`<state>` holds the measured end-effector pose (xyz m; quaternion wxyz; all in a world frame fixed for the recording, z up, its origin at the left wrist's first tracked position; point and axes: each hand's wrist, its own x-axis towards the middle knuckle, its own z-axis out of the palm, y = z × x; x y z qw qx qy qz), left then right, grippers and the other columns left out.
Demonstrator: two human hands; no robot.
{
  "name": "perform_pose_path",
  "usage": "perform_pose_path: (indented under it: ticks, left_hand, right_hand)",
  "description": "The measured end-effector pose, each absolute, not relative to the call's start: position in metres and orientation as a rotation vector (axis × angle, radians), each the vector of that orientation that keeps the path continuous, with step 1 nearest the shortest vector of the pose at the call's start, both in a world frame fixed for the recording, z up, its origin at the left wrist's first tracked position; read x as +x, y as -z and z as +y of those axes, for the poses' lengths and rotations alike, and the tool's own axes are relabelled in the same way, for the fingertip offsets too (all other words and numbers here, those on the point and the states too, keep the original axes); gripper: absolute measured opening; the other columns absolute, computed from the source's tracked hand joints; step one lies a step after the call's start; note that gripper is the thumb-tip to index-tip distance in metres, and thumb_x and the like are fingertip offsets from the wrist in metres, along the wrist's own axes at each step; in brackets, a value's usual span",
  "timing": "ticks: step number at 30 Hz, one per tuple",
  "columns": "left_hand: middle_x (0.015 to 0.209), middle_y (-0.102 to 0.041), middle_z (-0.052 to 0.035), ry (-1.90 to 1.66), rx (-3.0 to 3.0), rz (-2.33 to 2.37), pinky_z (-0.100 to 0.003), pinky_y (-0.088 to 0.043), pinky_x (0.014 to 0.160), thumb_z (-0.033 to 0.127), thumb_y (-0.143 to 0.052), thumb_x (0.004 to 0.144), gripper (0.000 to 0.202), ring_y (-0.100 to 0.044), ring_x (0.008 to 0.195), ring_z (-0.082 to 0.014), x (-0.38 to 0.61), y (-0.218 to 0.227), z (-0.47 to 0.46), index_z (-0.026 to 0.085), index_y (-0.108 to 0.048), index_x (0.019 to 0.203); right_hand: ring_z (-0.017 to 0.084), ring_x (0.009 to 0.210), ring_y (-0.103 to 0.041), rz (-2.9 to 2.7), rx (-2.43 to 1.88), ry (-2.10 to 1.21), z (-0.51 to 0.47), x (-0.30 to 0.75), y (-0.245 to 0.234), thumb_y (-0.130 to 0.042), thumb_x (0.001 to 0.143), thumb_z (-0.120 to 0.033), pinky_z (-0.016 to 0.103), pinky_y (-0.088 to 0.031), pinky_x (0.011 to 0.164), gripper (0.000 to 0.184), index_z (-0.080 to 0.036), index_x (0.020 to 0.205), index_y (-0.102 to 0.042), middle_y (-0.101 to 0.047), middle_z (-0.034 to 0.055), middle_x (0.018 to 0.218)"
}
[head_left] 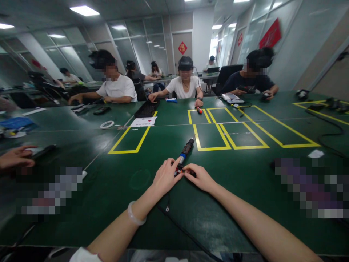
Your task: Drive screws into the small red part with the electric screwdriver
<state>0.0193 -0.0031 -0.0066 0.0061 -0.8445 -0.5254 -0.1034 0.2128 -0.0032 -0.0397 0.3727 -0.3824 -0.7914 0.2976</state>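
A black and blue pen-shaped tool (185, 150) lies on the green table (152, 203), its tip pointing away from me toward the yellow tape boxes. My left hand (165, 177) pinches the tool's near end, where a small red and black part sits. My right hand (200, 176) meets it from the right, fingers closed on the same near end. A pale bangle rings my left wrist. A thin black cable (180, 227) runs from the tool's end back toward me between my forearms.
Yellow tape rectangles (229, 134) mark the table ahead. A white tape ring (107, 124), a paper sheet (143, 122) and a black keyboard (147, 108) lie at the far left. Several people sit across the table. Another person's hand (16, 156) rests at the left edge.
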Motion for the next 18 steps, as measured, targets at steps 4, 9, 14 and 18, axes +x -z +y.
perform_pose_path:
  ticks: [4,9,14,18]
  left_hand:
    - [0.118,-0.048,-0.0086,0.253,-2.555,-1.684,-0.032,-0.045,0.080,0.047,-0.050,0.088,0.060,-0.052,0.099,-0.0226,-0.005,0.006,0.006,0.030,-0.031,0.142]
    - [0.122,-0.048,-0.0121,0.121,-2.339,-1.920,-0.033,-0.045,0.077,0.051,-0.041,0.089,0.059,-0.054,0.097,-0.0252,-0.060,0.002,0.027,0.027,-0.032,0.143]
    - [0.125,-0.048,-0.0174,0.002,-2.104,-2.187,-0.041,-0.045,0.083,0.055,-0.033,0.089,0.064,-0.053,0.105,-0.0327,-0.133,0.003,0.043,0.021,-0.032,0.144]
    - [0.127,-0.046,-0.0213,-0.012,-1.914,-2.365,-0.046,-0.045,0.082,0.060,-0.028,0.088,0.068,-0.052,0.107,-0.0381,-0.186,0.005,0.048,0.020,-0.033,0.144]
  right_hand:
    - [0.016,0.078,-0.059,-2.069,-0.989,-0.735,-0.003,0.214,0.039,-0.054,0.088,-0.017,0.028,-0.045,0.073,0.011,-0.018,0.095,-0.063,-0.064,0.0034,0.086]
    - [0.017,0.080,-0.058,-2.109,-1.012,-0.725,-0.004,0.217,0.035,-0.054,0.089,-0.016,0.028,-0.044,0.073,0.011,-0.019,0.093,-0.064,-0.064,0.0038,0.087]
    - [0.017,0.082,-0.057,-2.145,-1.011,-0.713,-0.004,0.217,0.034,-0.056,0.089,-0.016,0.028,-0.043,0.074,0.010,-0.019,0.093,-0.064,-0.064,0.0032,0.085]
    - [0.017,0.082,-0.056,-2.154,-1.011,-0.709,-0.004,0.216,0.036,-0.057,0.088,-0.016,0.029,-0.043,0.075,0.009,-0.019,0.093,-0.064,-0.064,0.0030,0.085]
